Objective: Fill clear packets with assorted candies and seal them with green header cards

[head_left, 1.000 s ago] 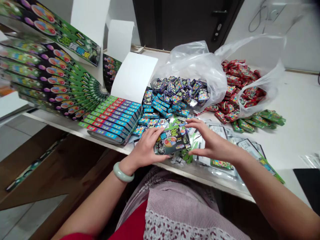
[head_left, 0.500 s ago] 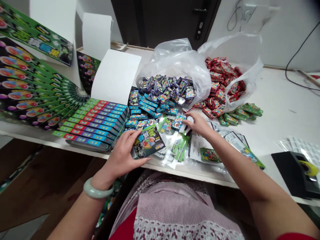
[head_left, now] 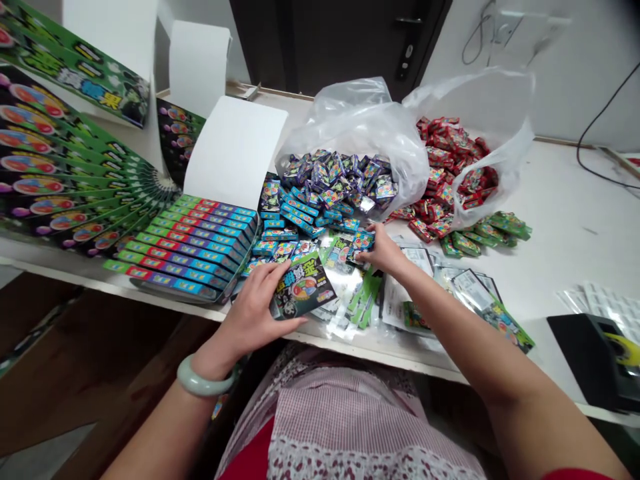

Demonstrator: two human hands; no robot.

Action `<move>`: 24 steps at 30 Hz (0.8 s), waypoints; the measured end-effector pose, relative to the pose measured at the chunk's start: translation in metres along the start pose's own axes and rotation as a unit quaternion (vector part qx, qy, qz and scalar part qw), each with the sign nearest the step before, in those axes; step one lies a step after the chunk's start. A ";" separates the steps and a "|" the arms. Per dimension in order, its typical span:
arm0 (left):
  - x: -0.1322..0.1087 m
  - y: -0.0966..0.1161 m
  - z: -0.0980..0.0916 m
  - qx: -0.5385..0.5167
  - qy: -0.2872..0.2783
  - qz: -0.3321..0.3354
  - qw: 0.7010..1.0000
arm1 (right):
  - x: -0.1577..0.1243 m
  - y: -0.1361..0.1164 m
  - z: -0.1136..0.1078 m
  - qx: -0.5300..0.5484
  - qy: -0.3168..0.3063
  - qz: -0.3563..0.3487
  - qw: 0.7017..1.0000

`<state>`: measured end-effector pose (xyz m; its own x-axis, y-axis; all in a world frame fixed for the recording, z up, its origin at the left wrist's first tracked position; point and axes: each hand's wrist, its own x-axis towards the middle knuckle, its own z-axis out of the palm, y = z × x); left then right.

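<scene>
Picking stage, I'd say: left hand (head_left: 255, 300) has its fingers clamped round the pouch (head_left: 303, 287) at the table (head_left: 560, 220) edge, right hand (head_left: 383, 250) pinches a box (head_left: 361, 241) by the pile (head_left: 300, 220), so it needs a clean lift without dragging neighbours.

**Single head-worn view, tilted forward and down.**
The camera sat on the person's head, close above the table (head_left: 560, 220); the left hand (head_left: 253, 303) and right hand (head_left: 386, 252) fell mid-frame, with a door (head_left: 340, 40) beyond at the top.
</scene>
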<state>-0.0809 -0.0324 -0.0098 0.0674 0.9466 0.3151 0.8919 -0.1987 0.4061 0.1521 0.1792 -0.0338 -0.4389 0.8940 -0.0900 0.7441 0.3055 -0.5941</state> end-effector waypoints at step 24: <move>0.001 0.028 0.018 -0.034 0.001 0.007 0.999 | -0.085 -0.051 -0.029 0.235 -0.024 -0.098 0.967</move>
<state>-0.0481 -0.0328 -0.0136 0.0776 0.9431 0.3232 0.8586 -0.2280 0.4592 0.1657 0.0974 0.0270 -0.5802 0.8139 0.0309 0.3383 0.2753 -0.8998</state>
